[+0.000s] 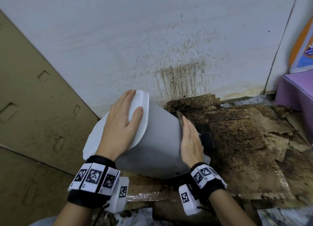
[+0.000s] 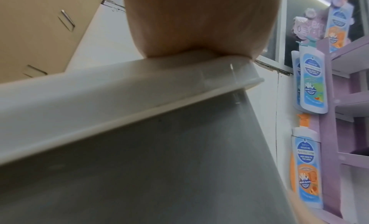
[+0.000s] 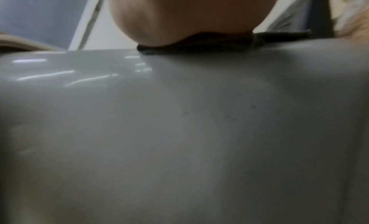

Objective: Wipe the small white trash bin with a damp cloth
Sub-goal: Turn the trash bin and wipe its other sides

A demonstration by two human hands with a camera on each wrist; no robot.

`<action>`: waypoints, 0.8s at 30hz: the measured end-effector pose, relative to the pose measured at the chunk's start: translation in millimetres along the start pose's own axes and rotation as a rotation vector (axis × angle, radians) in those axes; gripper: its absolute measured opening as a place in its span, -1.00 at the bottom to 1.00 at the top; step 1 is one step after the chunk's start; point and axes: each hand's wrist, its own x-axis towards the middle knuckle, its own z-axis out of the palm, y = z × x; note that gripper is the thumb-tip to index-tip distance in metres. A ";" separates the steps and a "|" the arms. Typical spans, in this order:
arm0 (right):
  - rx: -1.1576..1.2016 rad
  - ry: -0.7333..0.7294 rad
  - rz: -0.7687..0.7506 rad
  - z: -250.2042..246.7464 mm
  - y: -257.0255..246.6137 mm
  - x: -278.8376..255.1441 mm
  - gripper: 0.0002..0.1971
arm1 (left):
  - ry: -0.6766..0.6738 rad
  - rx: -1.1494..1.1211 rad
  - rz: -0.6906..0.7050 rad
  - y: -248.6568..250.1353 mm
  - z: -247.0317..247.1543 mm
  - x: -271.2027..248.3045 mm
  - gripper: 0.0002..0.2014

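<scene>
The small bin [image 1: 160, 141] is tipped over to the left, with a pale grey body and a white lid [image 1: 94, 141]. My left hand [image 1: 122, 124] lies flat on the lid, fingers straight and reaching its far edge, thumb spread. My right hand [image 1: 191, 141] presses flat on the bin's right side, with a dark cloth [image 1: 179, 121] under the fingers. The left wrist view shows my palm [image 2: 199, 22] on the lid's rim [image 2: 119, 93]. In the right wrist view the cloth [image 3: 199, 46] is squeezed between my palm [image 3: 189, 14] and the bin wall [image 3: 179, 132].
Cardboard boxes [image 1: 33, 99] stand close on the left. Behind the bin is a stained white wall [image 1: 169, 39]. Dirty, torn brown cardboard [image 1: 237, 141] covers the floor. A purple display stand [image 1: 296, 93] with soap-bottle placards [image 2: 311, 85] is at the right.
</scene>
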 end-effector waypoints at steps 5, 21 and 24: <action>0.076 -0.011 0.187 -11.6 6.1 8.7 -0.47 | 0.009 0.014 -0.003 5.0 2.6 0.6 -0.41; 0.201 -0.143 -0.147 9.5 -93.3 -6.8 -0.46 | 0.027 0.044 0.030 2.6 5.2 2.2 -0.36; 0.105 -0.157 -0.284 9.6 -85.9 -5.4 -0.44 | 0.028 0.028 0.024 1.7 3.8 3.2 -0.37</action>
